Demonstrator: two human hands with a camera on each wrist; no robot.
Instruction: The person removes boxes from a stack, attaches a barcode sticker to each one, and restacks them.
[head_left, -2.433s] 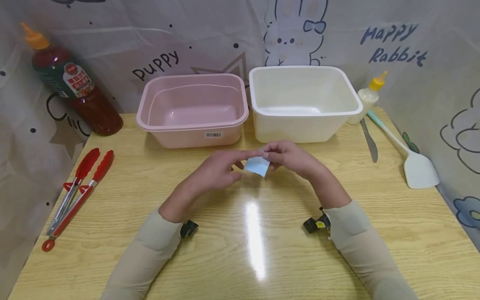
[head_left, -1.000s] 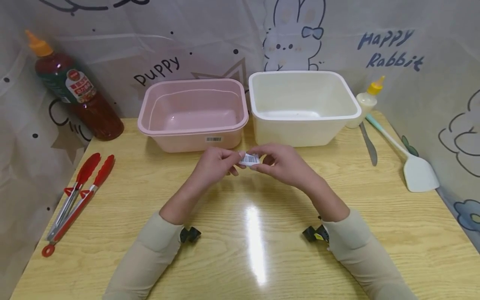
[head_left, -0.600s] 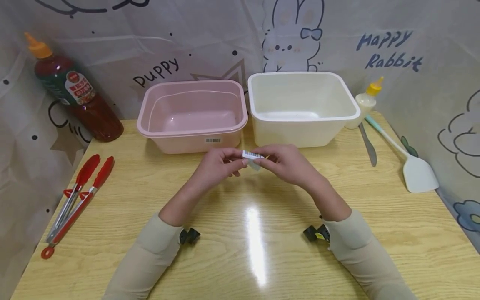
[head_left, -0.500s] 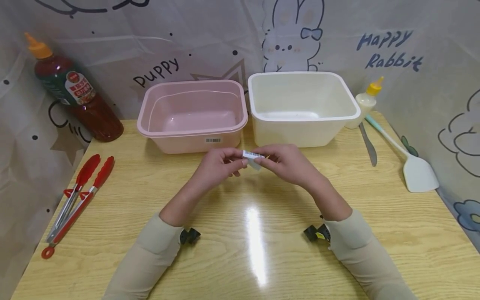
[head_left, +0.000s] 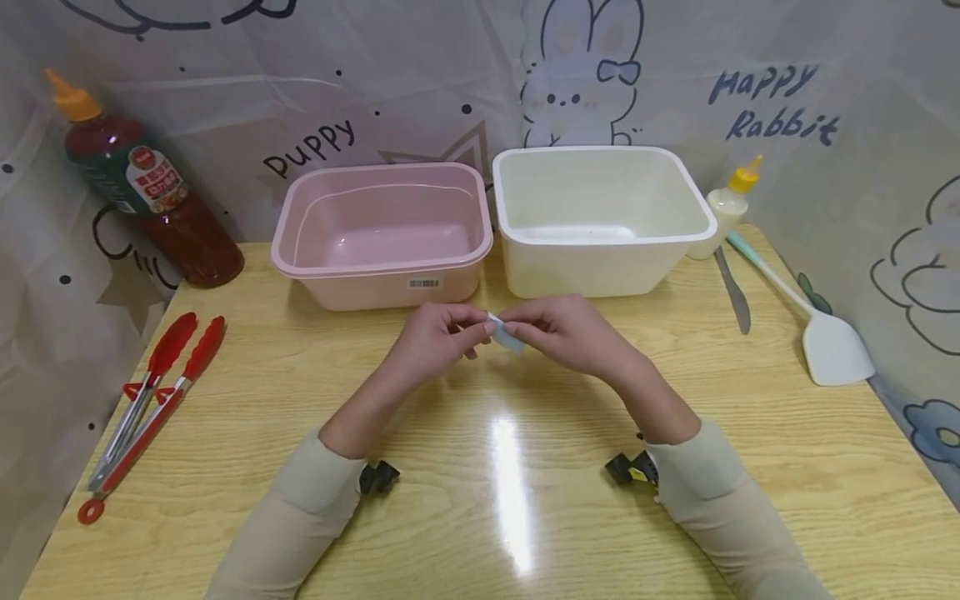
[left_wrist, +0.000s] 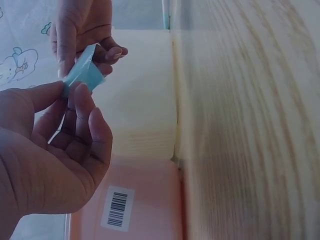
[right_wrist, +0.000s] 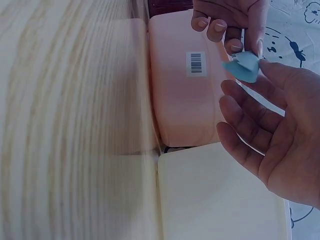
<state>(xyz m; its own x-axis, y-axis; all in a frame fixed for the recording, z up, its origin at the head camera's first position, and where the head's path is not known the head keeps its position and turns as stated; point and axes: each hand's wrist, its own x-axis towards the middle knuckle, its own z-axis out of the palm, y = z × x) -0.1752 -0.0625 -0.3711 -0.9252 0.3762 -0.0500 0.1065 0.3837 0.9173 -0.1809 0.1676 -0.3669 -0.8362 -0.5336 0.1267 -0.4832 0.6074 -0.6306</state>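
While both hands pinch the small blue sticker (head_left: 507,337) above the table (head_left: 480,467), near the pink tub (head_left: 381,287), left hand (head_left: 435,337) and right hand (head_left: 573,329) grip only its edges; uneven pulling could tear it or fold it onto itself.

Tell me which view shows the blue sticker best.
Left wrist: the blue sticker fills more of the frame, pinched between left hand and right hand. Right wrist shows it crumpled at the fingertips. Head view shows a sliver.
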